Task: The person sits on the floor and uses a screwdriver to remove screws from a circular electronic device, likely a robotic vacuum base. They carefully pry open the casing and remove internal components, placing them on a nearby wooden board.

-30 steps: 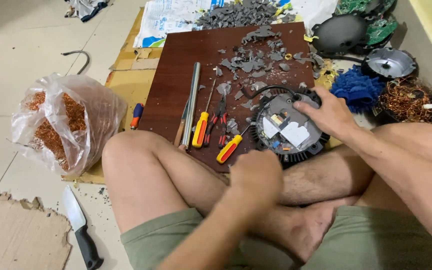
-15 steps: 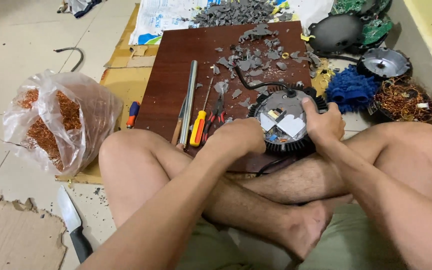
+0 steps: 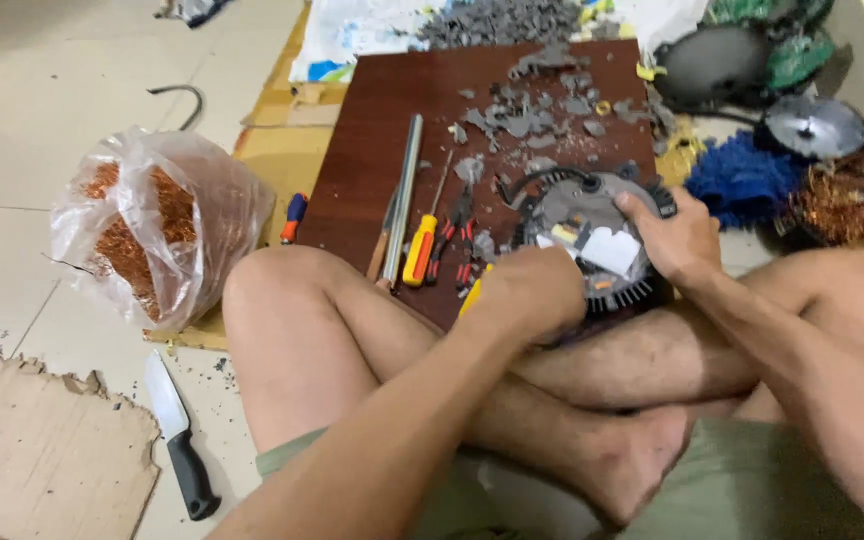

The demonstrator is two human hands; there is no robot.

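I sit cross-legged on the floor with a round black finned motor unit (image 3: 580,215) against my shin, on the near edge of a dark brown board (image 3: 382,130). My right hand (image 3: 680,238) grips the unit's right rim, thumb on its top face by a white block. My left hand (image 3: 530,290) is a fist at the unit's left edge, closed around a yellow-handled screwdriver (image 3: 473,297) of which only a bit of handle shows. The tip is hidden under the hand.
On the board lie a second yellow screwdriver (image 3: 419,252), red-handled pliers (image 3: 455,240), a metal rod (image 3: 403,190) and several grey fragments (image 3: 537,105). A plastic bag of copper wire (image 3: 152,230), a knife (image 3: 178,437) and cardboard (image 3: 42,455) are at left. Blue fibres (image 3: 742,178), a copper coil (image 3: 845,205) and a black disc (image 3: 814,126) are at right.
My left hand moved forward from my lap to the board and closed on the yellow-handled screwdriver beside the motor unit. My right hand shifted its grip along the unit's right rim.
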